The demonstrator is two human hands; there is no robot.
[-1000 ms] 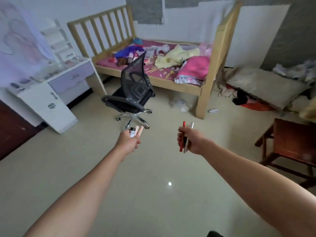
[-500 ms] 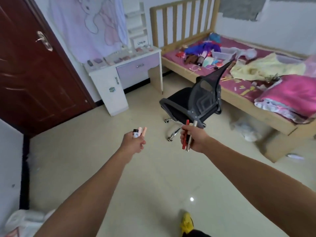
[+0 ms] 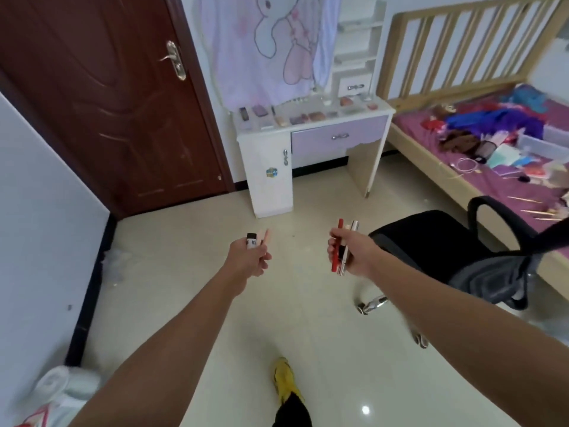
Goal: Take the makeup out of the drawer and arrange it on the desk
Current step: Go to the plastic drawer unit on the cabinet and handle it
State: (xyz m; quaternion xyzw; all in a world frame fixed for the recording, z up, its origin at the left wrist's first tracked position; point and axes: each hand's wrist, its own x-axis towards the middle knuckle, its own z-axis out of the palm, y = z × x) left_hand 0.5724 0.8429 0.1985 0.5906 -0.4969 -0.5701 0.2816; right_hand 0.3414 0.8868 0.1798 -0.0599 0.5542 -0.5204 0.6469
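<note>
Makeup tubes (image 3: 256, 241) sit clenched in your left grip (image 3: 248, 258), long sticks (image 3: 341, 251) in your right grip (image 3: 349, 255). You've swung round, so the desk (image 3: 271, 180) is now dead ahead, far side, just walk over.

A dark brown panelled door (image 3: 117, 97) with a brass lever handle (image 3: 175, 60) stands closed at the left, and to its right a pale cloth printed with a cartoon rabbit (image 3: 271, 44) hangs against the wall. At the right a light wooden bed (image 3: 462, 9) with a slatted headboard and a purple sheet carries a heap of blue, red and dark clothes (image 3: 498, 118), and a black mesh office chair (image 3: 431, 238) stands just beside it on the glossy cream tile floor (image 3: 184, 257). A yellow shoe (image 3: 284, 377) shows at the bottom edge, with a white plastic bag (image 3: 61, 386) in the lower left corner.
</note>
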